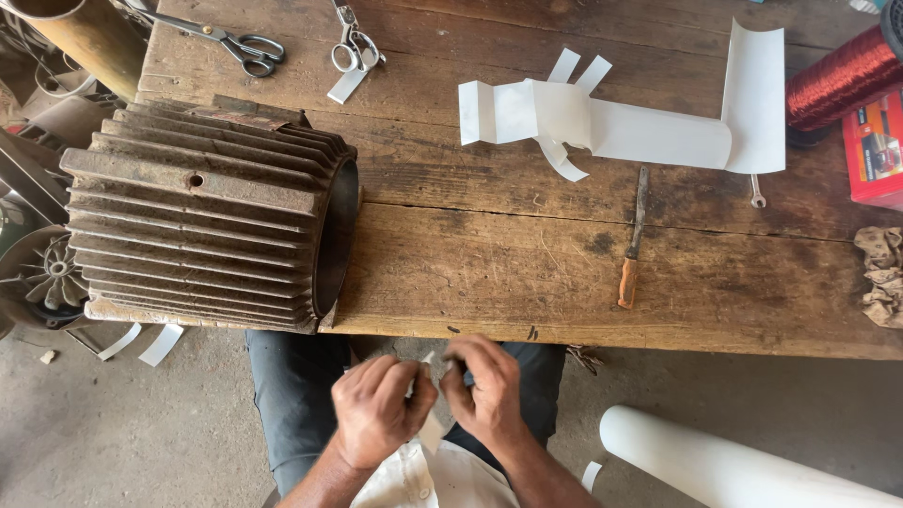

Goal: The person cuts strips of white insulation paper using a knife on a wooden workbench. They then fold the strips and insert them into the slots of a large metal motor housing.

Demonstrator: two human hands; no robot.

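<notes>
Both hands meet over my lap, just below the edge of the wooden workbench [527, 273]. My left hand [376, 409] and my right hand [484, 390] pinch a small white strip of paper [432, 431] between their fingertips; most of it is hidden by the fingers. On the bench at the left lies a large rusty finned motor housing [202, 212], its open bore facing right. Cut and folded white paper sheets [640, 118] lie at the back right of the bench.
A wooden-handled file [633, 240] lies right of centre. Two pairs of scissors [246, 47] [355, 49] rest at the back. A copper wire spool [842, 80], a red box [875, 146] and a rag [882, 275] sit at the right. A white paper roll [724, 466] lies on the floor.
</notes>
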